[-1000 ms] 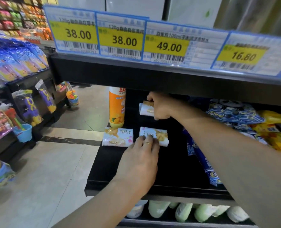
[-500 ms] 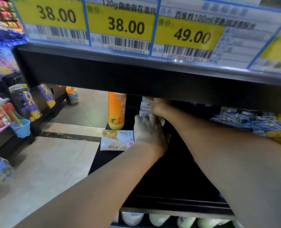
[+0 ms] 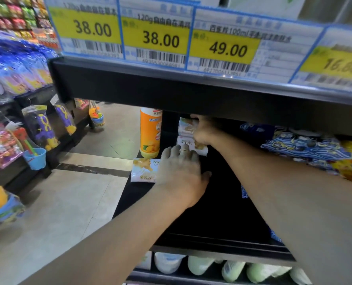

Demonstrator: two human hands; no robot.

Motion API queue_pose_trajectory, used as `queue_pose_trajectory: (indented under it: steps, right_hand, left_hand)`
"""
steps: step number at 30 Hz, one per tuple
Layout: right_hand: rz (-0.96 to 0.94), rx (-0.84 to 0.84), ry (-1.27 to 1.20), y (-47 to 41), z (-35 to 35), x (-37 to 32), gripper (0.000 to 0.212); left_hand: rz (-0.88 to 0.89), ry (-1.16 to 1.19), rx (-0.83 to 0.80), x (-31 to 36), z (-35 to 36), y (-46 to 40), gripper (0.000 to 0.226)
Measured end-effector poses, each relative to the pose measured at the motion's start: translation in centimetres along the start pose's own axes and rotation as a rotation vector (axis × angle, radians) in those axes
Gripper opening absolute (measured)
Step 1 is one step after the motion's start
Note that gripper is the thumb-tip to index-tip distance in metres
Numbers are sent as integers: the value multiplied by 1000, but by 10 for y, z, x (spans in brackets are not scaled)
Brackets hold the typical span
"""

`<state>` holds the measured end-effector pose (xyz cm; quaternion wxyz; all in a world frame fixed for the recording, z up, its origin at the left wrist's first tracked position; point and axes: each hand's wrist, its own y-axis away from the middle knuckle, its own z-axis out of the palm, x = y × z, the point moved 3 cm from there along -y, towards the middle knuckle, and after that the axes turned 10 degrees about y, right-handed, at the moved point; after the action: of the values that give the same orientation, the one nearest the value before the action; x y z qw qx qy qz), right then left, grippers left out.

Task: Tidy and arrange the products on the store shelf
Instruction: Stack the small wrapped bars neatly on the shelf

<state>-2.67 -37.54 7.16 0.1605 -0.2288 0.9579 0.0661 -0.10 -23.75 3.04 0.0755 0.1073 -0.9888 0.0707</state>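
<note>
1. My right hand (image 3: 202, 131) is far back on the shelf (image 3: 212, 212), under the upper shelf edge (image 3: 171, 87). It is against two white packs stacked one on the other: the top pack (image 3: 186, 125) and the lower pack (image 3: 184, 141). I think I keep it there to hold the stack straight at the back. The fingers are curled, but they are in shadow, so I cannot tell if they really pinch a pack or only press on it.

2. My left hand (image 3: 181, 171) lies flat, palm down, with straight fingers (image 3: 176, 150). It holds nothing. Its fingertips are just in front of the lower pack, and I cannot tell if they touch it. I judge it is placed so to push that pack back in line.

3. A third pack (image 3: 144, 171) lies flat near the left end of the shelf, in front of the orange bottle (image 3: 150, 134). My left hand covers its right end. It is not yet on the stack, so it is probably the next one to move.

4. The bottle stands upright just left of the stack. The blue bags (image 3: 302, 147) lie to the right, apart from my hands.

5. The front of the shelf under my arms has no product.
</note>
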Motion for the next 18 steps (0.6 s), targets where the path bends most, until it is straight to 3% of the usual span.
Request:
queue_pose_trajectory:
  steps: [3, 5, 8, 11, 18]
  right_hand:
    - [-7, 148, -4, 13, -5, -8, 38]
    - [-116, 213, 13, 30, -7, -18, 42]
    - [-385, 34, -17, 65, 4, -34, 41]
    - [-499, -230, 160, 91, 27, -41, 60]
    - [-492, -61, 173, 105, 49, -27, 51]
  left_hand:
    - [16, 44, 139, -25, -12, 48, 52]
    - [-17, 72, 189, -42, -12, 79, 44]
    - [-18, 57, 197, -56, 0, 110, 45]
    - [17, 130, 203, -61, 9, 122, 43]
    - [21, 256, 163, -73, 29, 131, 65]
